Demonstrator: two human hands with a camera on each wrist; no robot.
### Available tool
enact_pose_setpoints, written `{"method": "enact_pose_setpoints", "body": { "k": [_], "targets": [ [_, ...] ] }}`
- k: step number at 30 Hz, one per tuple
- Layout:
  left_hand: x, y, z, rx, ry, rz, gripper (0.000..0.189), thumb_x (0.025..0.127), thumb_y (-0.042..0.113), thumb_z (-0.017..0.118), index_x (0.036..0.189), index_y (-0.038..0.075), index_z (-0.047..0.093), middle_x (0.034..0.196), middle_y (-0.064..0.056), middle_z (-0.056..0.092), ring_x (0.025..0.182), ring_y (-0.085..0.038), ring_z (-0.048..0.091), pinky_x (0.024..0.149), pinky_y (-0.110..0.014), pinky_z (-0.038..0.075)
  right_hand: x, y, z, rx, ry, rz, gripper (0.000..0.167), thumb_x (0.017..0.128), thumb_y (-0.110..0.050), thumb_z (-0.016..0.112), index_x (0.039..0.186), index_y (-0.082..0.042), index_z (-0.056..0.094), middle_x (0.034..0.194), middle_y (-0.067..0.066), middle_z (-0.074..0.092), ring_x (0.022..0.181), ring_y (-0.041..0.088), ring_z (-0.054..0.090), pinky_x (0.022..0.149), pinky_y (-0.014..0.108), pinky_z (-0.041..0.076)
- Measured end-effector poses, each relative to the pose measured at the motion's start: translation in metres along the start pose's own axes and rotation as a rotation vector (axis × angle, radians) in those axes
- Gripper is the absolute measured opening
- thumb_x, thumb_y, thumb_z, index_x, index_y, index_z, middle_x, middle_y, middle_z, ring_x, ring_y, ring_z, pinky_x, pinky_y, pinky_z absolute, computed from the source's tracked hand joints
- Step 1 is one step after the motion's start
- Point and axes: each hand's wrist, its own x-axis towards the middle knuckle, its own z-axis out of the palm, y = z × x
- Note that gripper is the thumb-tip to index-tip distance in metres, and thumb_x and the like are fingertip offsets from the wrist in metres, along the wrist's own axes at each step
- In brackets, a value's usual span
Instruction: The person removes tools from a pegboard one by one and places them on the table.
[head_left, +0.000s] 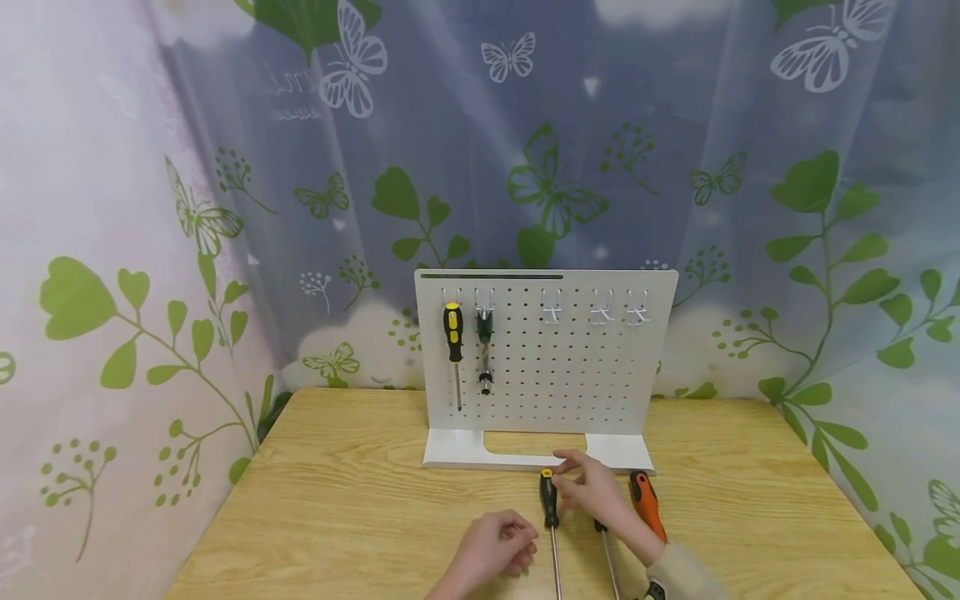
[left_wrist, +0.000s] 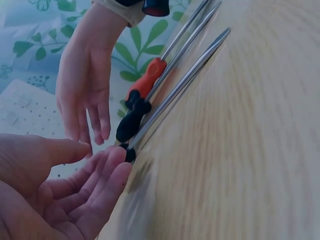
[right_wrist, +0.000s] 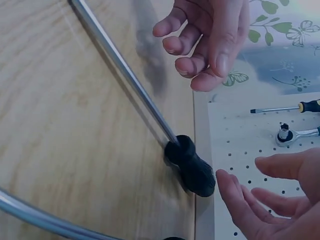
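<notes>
Black screwdriver with a yellow-marked butt and long steel shaft lies on the pale wood-grain tabletop, at 6 o'clock from the white perforated metal pegboard, butt towards 12, shaft running to 6. Right hand sits just off the handle at 3 o'clock, thumb parted, fingers lightly bent, gripping nothing; whether a fingertip brushes the handle, cannot tell. Left hand at 8 o'clock from the handle, fingers loosely curled, nothing held. Second black-handled screwdriver lies partly under the right hand; orange-and-black-handled screwdriver beyond it, towards 3 o'clock. Step in hand looks like taking up the near screwdriver. Best done, I judge, with thumb and fingers on opposite flanks mid-handle, butt left free, then a straight lift so the shaft clears its neighbour; left fingers could steady the shaft. Lettering: pale, faint marks at 10 o'clock on the leaf-and-butterfly printed curtain, seemingly mirror-reversed, not safely readable. No brand or label legible on any handle or on the board.
</notes>
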Motion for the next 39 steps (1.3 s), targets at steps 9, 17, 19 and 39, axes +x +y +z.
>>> {"method": "enact_pose_setpoints", "body": {
  "k": [9,17,19,39],
  "targets": [
    [0.013,0.002,-0.02,-0.097,0.074,0.111,0.019,0.101,0.011,0.062,0.103,-0.006,0.069,0.088,-0.016,0.073,0.076,-0.032,0.074,0.063,-0.035,0.063,0.014,-0.014,-0.008,0.047,0.016,-0.096,0.038,0.097,-0.001,0.065,0.134,0.007,0.057,0.113,0.026,0.064,0.087,0.04,0.071,0.07,0.042,0.064],
    [0.031,0.008,-0.04,-0.149,0.169,0.187,0.029,0.105,0.018,0.057,0.115,-0.007,0.065,0.1,-0.02,0.073,0.088,-0.029,0.073,0.073,-0.032,0.063,0.032,-0.035,-0.009,0.041,0.092,-0.124,0.037,0.098,-0.005,0.065,0.135,0.001,0.06,0.117,0.022,0.067,0.097,0.037,0.07,0.078,0.037,0.063],
    [0.036,0.01,-0.046,-0.125,0.2,0.208,0.028,0.105,0.02,0.058,0.116,-0.004,0.066,0.103,-0.018,0.073,0.092,-0.029,0.073,0.075,-0.03,0.063,0.037,-0.041,-0.01,0.037,0.098,-0.14,0.037,0.099,-0.007,0.065,0.136,0.0,0.059,0.119,0.023,0.066,0.101,0.039,0.07,0.08,0.037,0.063],
    [0.093,0.056,-0.074,-0.047,0.528,0.386,0.034,0.104,0.011,0.058,0.134,-0.003,0.059,0.134,-0.019,0.063,0.127,-0.034,0.059,0.107,-0.039,0.049,0.083,-0.083,-0.009,0.063,0.147,-0.264,0.04,0.103,-0.02,0.062,0.14,-0.005,0.058,0.132,0.016,0.065,0.116,0.036,0.065,0.097,0.048,0.056]
  ]
}}
